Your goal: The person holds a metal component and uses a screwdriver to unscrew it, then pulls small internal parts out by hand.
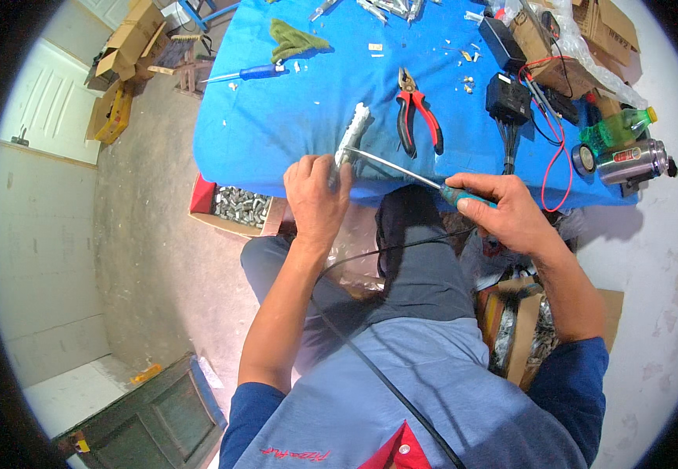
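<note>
My left hand [314,194] is closed around the lower end of a whitish-grey, tube-like metal piece [355,127], which slants up and away over the front edge of the blue-covered table [269,156]. In my right hand [503,205] is a screwdriver [401,170] with a teal and dark handle. Its long shaft points left, and the tip meets the side of the metal piece just above my left fingers. Beyond the shaft lie pliers [413,109] with red and black handles, jaws pointing away.
A blue-handled screwdriver [253,73] and a green cloth [296,41] lie at the far left. On the right are black adapter boxes [508,99], a steel flask [632,162] and a green bottle [624,129]. A box of small metal parts [241,207] stands below the table.
</note>
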Demonstrator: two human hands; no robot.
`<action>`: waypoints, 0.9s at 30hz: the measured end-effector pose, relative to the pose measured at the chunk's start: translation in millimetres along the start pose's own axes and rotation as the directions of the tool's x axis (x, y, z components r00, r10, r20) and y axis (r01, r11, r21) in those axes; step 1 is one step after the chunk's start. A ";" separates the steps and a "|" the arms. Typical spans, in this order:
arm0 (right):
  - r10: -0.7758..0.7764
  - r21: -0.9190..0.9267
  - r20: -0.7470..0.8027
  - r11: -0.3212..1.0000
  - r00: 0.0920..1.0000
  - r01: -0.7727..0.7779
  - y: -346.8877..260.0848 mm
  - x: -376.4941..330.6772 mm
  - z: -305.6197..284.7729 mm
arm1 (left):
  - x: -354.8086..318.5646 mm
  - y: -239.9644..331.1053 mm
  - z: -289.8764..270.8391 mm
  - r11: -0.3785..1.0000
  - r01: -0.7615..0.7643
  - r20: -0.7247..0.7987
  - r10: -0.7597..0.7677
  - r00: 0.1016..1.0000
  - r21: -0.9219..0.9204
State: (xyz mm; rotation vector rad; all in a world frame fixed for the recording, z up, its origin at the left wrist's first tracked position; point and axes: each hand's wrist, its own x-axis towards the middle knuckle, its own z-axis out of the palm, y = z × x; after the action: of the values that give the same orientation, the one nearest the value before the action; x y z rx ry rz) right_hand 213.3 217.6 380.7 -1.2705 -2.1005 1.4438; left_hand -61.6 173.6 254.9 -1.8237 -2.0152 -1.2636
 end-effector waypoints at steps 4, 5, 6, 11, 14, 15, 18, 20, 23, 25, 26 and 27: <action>0.135 0.297 0.026 0.945 0.991 -0.137 13.8 0.8 20.1 | 0.4 2.6 0.3 1.000 -0.018 -0.020 0.018 1.000 -0.011; 0.129 0.336 0.023 0.933 0.991 -0.129 16.7 1.4 25.5 | 0.3 3.0 -0.6 1.000 -0.013 -0.013 0.013 1.000 -0.012; 0.148 0.407 0.001 0.903 0.989 -0.136 13.0 -0.5 29.1 | 0.6 3.8 -1.7 1.000 -0.008 -0.005 0.008 1.000 -0.014; 0.061 0.367 -0.249 0.930 0.967 0.036 25.6 25.9 58.1 | -1.3 3.6 -1.4 0.999 0.024 -0.021 -0.025 0.999 -0.026; 0.127 0.525 -0.235 0.851 0.964 0.016 20.0 56.3 92.5 | 2.6 2.5 -9.1 0.983 0.137 0.030 -0.134 0.990 -0.124; 0.112 0.569 -0.278 0.819 0.954 0.070 17.3 67.3 110.0 | 2.1 2.4 -13.3 0.955 0.227 0.064 -0.218 0.974 -0.190; 0.040 0.426 -0.347 0.897 0.937 0.120 21.0 93.8 147.3 | -0.1 7.9 -28.8 0.926 0.311 0.080 -0.300 0.951 -0.215; 0.028 0.476 -0.385 0.863 0.922 0.172 7.2 99.7 161.0 | -2.9 10.6 -37.6 0.975 0.174 -0.021 -0.179 0.984 -0.140; 0.042 0.783 -0.335 0.568 0.941 0.253 -20.1 98.4 166.2 | -7.9 22.4 -43.8 0.987 0.116 -0.074 -0.125 0.989 -0.114; -0.014 0.767 -0.300 0.591 0.954 0.250 -16.9 107.2 164.0 | -6.2 23.2 -47.4 0.982 0.153 -0.051 -0.159 0.986 -0.107; -0.049 0.744 -0.279 0.620 0.959 0.248 -14.6 112.9 160.6 | -4.6 23.3 -48.2 0.975 0.197 -0.011 -0.199 0.980 -0.101; -0.083 0.721 -0.258 0.647 0.963 0.249 -12.7 119.1 154.8 | -1.8 24.9 -49.7 0.967 0.237 0.029 -0.235 0.971 -0.091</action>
State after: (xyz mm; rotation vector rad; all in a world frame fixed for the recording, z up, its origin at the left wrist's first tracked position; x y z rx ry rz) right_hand 37.8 217.1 294.0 -0.8010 -1.1917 1.7277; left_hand -60.0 137.6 297.3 -1.6762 -2.2753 -1.4307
